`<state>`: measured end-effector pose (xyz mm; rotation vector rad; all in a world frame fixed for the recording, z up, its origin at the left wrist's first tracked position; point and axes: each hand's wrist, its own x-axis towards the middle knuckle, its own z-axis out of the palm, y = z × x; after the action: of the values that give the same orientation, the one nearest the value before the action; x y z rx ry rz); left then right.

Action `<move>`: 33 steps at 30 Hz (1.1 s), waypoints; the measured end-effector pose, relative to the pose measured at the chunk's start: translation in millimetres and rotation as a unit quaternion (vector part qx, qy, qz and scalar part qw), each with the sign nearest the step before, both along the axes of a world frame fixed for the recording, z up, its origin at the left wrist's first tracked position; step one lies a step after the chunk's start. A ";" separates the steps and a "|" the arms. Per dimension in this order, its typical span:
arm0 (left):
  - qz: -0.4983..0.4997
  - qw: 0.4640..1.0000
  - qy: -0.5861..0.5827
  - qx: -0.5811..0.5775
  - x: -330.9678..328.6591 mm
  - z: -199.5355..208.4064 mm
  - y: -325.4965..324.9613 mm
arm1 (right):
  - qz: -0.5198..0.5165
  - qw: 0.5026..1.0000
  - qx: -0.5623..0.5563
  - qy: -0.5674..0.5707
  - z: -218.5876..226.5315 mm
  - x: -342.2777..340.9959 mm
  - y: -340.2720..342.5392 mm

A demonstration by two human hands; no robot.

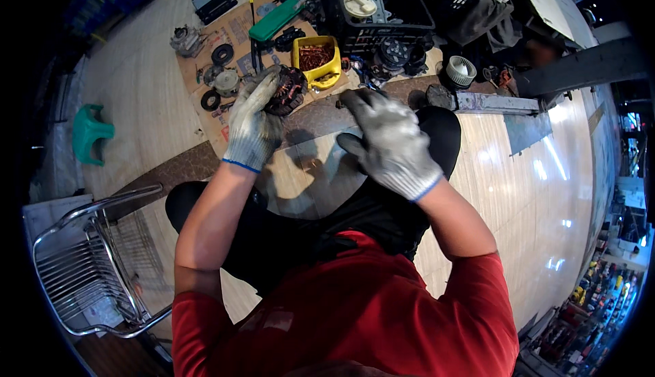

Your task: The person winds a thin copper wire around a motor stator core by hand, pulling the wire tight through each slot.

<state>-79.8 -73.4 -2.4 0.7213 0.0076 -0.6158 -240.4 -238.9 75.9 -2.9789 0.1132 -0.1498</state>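
My left hand, in a grey-white knit work glove with a blue cuff edge, is closed on a dark round alternator stator with reddish copper windings. Its fingers lie along the left side of the ring. To the right, my right hand wears the same kind of glove, its palm side dark with dirt. The thumb stands apart from the fingers, and I make out nothing held there. Just beyond the stator sits a yellow plastic container with many copper-red pieces in it.
A cardboard sheet carries black rings, metal housings and a green-handled tool. Behind stands a black crate of parts. A white fan wheel lies near a metal beam. At left are a green stool and a chrome chair.
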 end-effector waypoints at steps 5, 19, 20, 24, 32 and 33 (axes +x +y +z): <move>-0.040 0.999 -0.006 0.016 -9.2 7.4 0.9 | 0.001 0.997 0.064 -0.053 -28.1 47.6 12.0; -0.085 0.995 -0.012 0.057 -0.1 18.6 9.7 | -0.018 0.883 0.457 0.105 -10.3 78.1 -15.2; -0.105 0.993 -0.005 0.047 1.0 17.0 9.7 | -0.029 0.881 0.457 0.116 -10.6 77.3 -15.9; -0.129 0.990 0.049 0.021 -2.4 12.4 6.6 | 0.067 0.888 0.455 0.020 -40.6 78.3 -22.3; -0.115 0.992 0.023 0.052 10.4 -10.7 6.6 | 0.094 0.912 0.389 0.094 -33.7 72.5 -22.9; -0.125 0.991 0.027 0.048 10.3 -6.7 7.2 | 0.106 0.919 0.367 0.096 -33.1 71.7 -23.4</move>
<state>-69.5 -66.2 -9.1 0.8047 -0.0029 -0.8806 -168.7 -262.2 42.8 -2.2226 -0.1124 0.1772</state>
